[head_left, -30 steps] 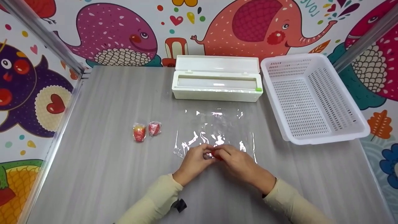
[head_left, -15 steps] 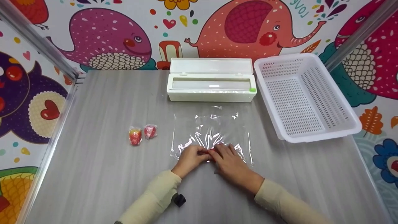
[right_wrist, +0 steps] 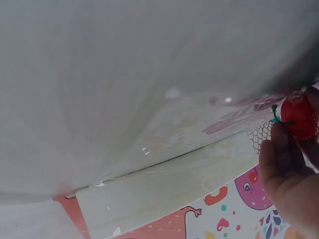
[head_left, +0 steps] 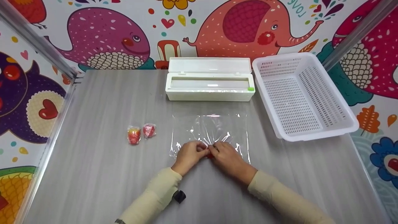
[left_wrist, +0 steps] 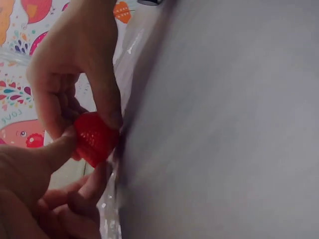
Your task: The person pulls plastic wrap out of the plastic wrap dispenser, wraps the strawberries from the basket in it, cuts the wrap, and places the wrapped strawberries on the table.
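Observation:
A red strawberry (head_left: 210,154) with a dimpled surface is between my two hands at the near edge of a clear sheet of cling film (head_left: 214,124). My left hand (head_left: 188,155) pinches it from the left with thumb and fingers. From the other side, my right hand (head_left: 229,160) holds it too, fingers bent over the film. The left wrist view shows the strawberry (left_wrist: 94,142) with fingertips around it. A green stem shows beside the strawberry (right_wrist: 298,118) in the right wrist view. Creases in the film fan out from the fingers.
Two small film-wrapped fruits, one red-yellow (head_left: 134,136) and one red (head_left: 149,130), lie on the left of the table. A white cling film dispenser (head_left: 210,95) with raised lid stands behind the sheet. At the right is a white perforated basket (head_left: 317,137).
The right hand's fingers spread flatter over the film half a second ago and are now bent in. The sheet's far edge has slid slightly nearer. The whole head view has shifted a little.

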`<state>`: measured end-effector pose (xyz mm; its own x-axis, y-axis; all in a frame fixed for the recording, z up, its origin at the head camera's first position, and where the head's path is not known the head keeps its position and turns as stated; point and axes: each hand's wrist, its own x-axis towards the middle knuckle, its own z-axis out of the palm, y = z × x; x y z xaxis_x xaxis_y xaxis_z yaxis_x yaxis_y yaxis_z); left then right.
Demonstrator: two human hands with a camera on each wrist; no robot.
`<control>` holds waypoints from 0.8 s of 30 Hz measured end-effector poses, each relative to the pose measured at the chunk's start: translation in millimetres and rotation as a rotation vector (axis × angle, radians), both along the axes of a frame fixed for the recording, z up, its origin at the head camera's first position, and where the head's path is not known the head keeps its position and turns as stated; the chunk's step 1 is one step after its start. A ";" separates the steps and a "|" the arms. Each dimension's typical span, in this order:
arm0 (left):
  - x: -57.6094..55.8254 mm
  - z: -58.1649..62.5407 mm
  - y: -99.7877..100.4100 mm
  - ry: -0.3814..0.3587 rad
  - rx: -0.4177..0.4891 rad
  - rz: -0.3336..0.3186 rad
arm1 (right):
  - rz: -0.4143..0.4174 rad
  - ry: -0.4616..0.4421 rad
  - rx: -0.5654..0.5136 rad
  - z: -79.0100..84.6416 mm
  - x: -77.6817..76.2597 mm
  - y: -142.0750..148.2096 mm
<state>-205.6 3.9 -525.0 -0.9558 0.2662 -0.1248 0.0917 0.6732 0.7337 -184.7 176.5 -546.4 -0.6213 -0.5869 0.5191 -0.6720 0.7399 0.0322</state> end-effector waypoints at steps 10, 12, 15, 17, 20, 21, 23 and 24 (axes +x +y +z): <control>7.5 9.4 0.1 0.274 -0.200 -0.207 | -0.013 -0.172 0.027 11.8 -6.8 1.7; 5.7 10.9 -1.5 0.279 -0.224 -0.242 | -0.016 -0.189 0.027 13.1 -7.6 1.5; 2.8 11.4 -4.3 0.271 -0.261 -0.315 | -0.007 -0.222 0.009 14.7 -9.7 0.5; 2.6 9.9 -4.7 0.275 -0.295 -0.365 | 0.015 -0.277 -0.019 16.7 -10.6 1.3; 2.7 8.3 -3.8 0.288 -0.329 -0.416 | 0.032 -0.383 -0.074 20.8 -11.9 3.1; 2.4 8.3 -2.8 0.304 -0.336 -0.428 | 0.027 -0.415 -0.089 22.4 -12.3 4.0; 1.6 8.6 0.0 0.346 -0.348 -0.446 | 0.004 -0.464 -0.103 25.7 -12.7 6.4; 1.0 8.7 1.8 0.368 -0.357 -0.451 | -0.010 -0.487 -0.105 27.0 -13.1 7.5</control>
<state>-204.6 5.7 -516.2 -0.7580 0.6514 0.0331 0.6213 0.7056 0.3408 -197.8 183.9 -519.4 -0.8119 -0.5394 0.2232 -0.5830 0.7290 -0.3588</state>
